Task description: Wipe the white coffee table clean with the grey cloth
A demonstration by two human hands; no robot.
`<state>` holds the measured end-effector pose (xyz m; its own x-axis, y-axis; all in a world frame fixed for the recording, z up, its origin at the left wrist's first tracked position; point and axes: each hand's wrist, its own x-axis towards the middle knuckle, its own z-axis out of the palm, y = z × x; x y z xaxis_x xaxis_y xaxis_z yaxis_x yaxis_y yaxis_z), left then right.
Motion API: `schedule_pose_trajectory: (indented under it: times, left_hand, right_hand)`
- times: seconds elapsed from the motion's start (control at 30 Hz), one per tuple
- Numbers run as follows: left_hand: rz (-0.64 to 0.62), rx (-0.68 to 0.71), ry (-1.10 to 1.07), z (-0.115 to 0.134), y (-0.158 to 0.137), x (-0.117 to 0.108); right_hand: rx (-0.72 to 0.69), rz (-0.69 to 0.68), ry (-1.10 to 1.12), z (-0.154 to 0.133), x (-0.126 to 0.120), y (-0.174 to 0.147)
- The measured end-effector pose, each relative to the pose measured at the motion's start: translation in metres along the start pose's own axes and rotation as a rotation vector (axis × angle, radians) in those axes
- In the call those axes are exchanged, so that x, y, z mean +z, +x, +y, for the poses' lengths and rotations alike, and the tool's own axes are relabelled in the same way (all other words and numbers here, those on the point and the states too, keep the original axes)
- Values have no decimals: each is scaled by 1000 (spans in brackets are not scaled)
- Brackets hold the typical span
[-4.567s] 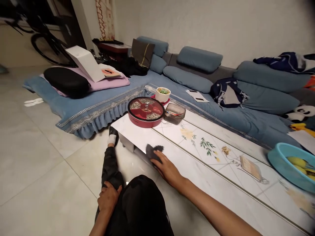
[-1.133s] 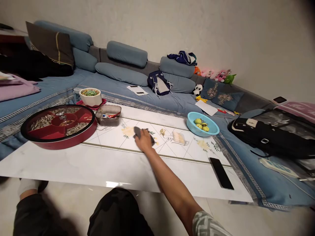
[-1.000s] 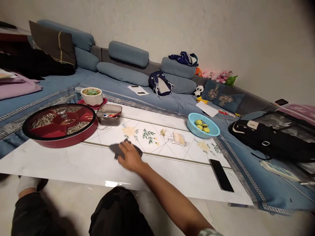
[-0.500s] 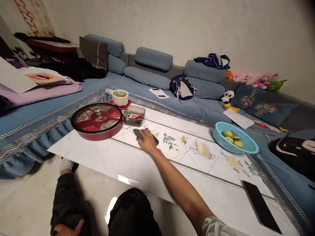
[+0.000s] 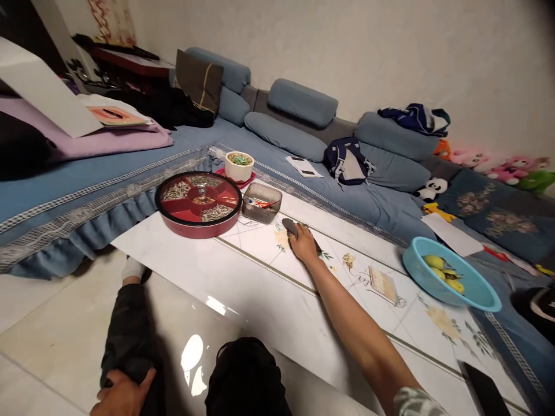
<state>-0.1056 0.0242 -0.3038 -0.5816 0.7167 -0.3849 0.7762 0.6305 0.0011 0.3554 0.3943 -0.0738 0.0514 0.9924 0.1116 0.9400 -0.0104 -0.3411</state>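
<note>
My right hand reaches across the white patterned table and presses on a dark grey cloth, which sticks out past the fingers on both sides. Part of the cloth is hidden under the palm. Left of it stands a translucent brown box with small packets in it. Beyond that is a round red snack tray with a black rim and a clear lid. My left hand rests on my dark-trousered leg at the lower left, thumb apart from the fingers, holding nothing.
A potted succulent sits behind the tray. To the right are a small rectangular pad, a blue basin with fruit, and a black flat slab at the table's edge. A blue sofa surrounds the table.
My right hand has slid the cloth rightward over the table, away from the brown box. The view has turned left, and more of my left hand shows on my leg.
</note>
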Motion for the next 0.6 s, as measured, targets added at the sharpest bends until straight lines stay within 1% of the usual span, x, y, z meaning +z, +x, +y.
schedule_pose_trajectory:
  times: [0.03,0.07,0.1,0.17,0.23,0.27,0.3,0.33,0.37,0.4,0.47,0.53,0.6]
  left_hand:
    - [3,-7,-14,2,-2,-3]
    - [7,-14,-32,4,-3,-5]
    - [9,-24,-48,5,-5,-6]
    - [16,-38,-64,7,-10,-6]
    - [36,-31,-48,7,-13,-2]
    - [46,-20,-31,6,-15,1]
    - [60,-5,-13,5,-15,4]
    - [76,11,7,4,-15,7]
    - [87,25,24,3,-14,10]
    - [92,34,36,3,-12,11]
    - [81,34,25,2,-8,9]
    - [19,19,-28,2,-5,2]
    - [-44,14,-75,2,-4,-8]
  right_hand:
    - [20,4,-7,-15,5,8]
    - [1,1,-4,-28,11,6]
    - [-54,-9,7,-38,16,-6]
    - [-232,-51,43,-47,23,-51]
    - [-449,-117,94,-44,26,-107]
    - [-534,-151,118,-41,25,-131]
    - [-592,-183,136,-39,25,-150]
    - [-625,-209,148,-39,24,-160]
    - [-638,-228,152,-42,24,-162]
    - [-633,-237,152,-48,25,-156]
    - [-593,-236,142,-70,32,-124]
    - [-515,-208,124,-101,43,-84]
    - [-430,-162,110,-131,52,-56]
